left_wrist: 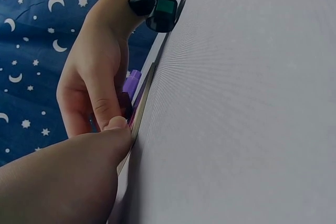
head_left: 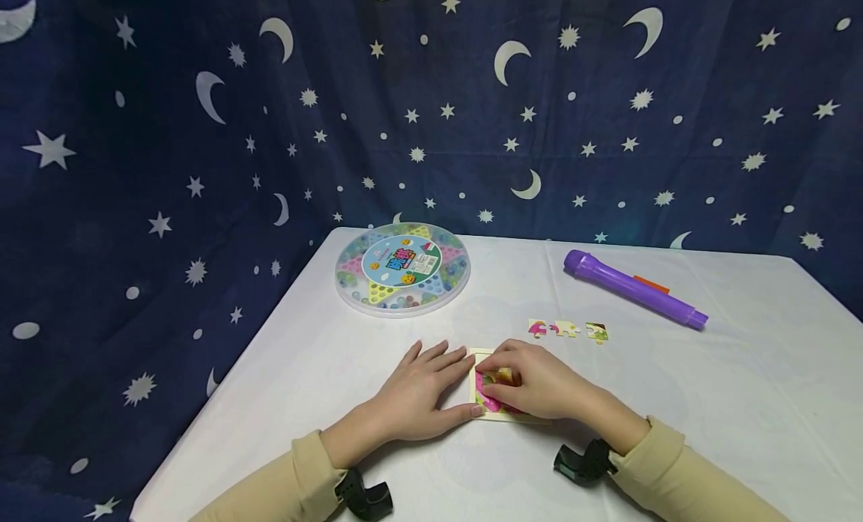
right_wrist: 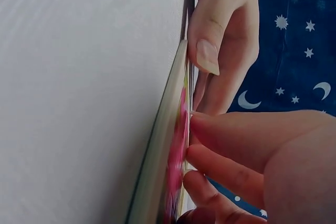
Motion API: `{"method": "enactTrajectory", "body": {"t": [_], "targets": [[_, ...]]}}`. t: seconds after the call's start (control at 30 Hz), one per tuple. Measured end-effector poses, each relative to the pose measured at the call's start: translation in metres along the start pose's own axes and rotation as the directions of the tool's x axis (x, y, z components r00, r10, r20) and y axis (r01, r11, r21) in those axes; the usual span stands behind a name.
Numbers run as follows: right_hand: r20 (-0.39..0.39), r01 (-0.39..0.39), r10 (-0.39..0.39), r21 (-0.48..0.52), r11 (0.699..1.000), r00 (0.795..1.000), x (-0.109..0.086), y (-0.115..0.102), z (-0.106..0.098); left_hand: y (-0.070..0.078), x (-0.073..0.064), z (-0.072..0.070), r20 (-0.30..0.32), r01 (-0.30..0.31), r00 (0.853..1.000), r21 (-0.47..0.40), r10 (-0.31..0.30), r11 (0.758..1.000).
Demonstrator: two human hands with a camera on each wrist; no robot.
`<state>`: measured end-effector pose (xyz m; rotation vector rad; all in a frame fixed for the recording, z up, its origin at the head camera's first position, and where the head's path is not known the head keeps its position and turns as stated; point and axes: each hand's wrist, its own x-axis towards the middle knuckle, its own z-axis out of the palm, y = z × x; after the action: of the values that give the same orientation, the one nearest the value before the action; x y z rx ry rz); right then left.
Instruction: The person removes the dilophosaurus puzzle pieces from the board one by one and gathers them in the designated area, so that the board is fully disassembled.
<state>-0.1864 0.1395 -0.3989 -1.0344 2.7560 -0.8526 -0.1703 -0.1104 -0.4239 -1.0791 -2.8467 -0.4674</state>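
A small jigsaw puzzle (head_left: pixel 491 404) with pink, green and yellow pieces lies in a pale frame (head_left: pixel 472 391) on the table. My left hand (head_left: pixel 425 391) rests beside it with fingers spread, index fingertip and thumb at the frame's left border. Over the puzzle, my right hand (head_left: pixel 542 383) bends its thumb and fingers down, hiding much of the picture. In the right wrist view its fingertips (right_wrist: pixel 195 153) touch the pink surface (right_wrist: pixel 178 150), a little apart from each other. I cannot tell whether they pinch a piece. The left thumb (right_wrist: pixel 207 56) shows at the frame's far end.
Three loose puzzle pieces (head_left: pixel 565 328) lie in a row beyond the right hand. A round, clear board game case (head_left: pixel 404 301) sits at the back left. To the back right is a purple toy microphone (head_left: pixel 634 288) with an orange part. A dark star-patterned cloth (head_left: pixel 472 132) hangs behind.
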Motion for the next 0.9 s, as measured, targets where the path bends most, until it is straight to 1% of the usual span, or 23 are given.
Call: {"method": "enactTrajectory", "body": {"t": [0.13,0.5,0.7,0.9], "targets": [[-0.001,0.003,-0.003,-0.004,1.000,1.000,0.0007,-0.0014,0.0015,-0.0007,-0.0003,0.0007,-0.010,-0.003,1.000,0.001,0.003,1.000],[-0.006,-0.018,0.018,-0.021,1.000,1.000,-0.0001,-0.0041,0.0039,0.0001,0.0004,0.0004,-0.010,0.001,1.000,0.000,-0.001,1.000],[0.002,-0.037,0.037,-0.008,0.999,0.999,-0.0006,-0.0054,0.0030,0.0009,0.0004,-0.0007,-0.010,-0.001,1.000,-0.003,0.001,1.000],[0.018,-0.009,0.009,0.023,1.000,1.000,-0.0009,-0.0071,0.0038,0.0012,-0.0004,-0.0008,-0.008,0.005,1.000,-0.003,-0.005,1.000]]}}
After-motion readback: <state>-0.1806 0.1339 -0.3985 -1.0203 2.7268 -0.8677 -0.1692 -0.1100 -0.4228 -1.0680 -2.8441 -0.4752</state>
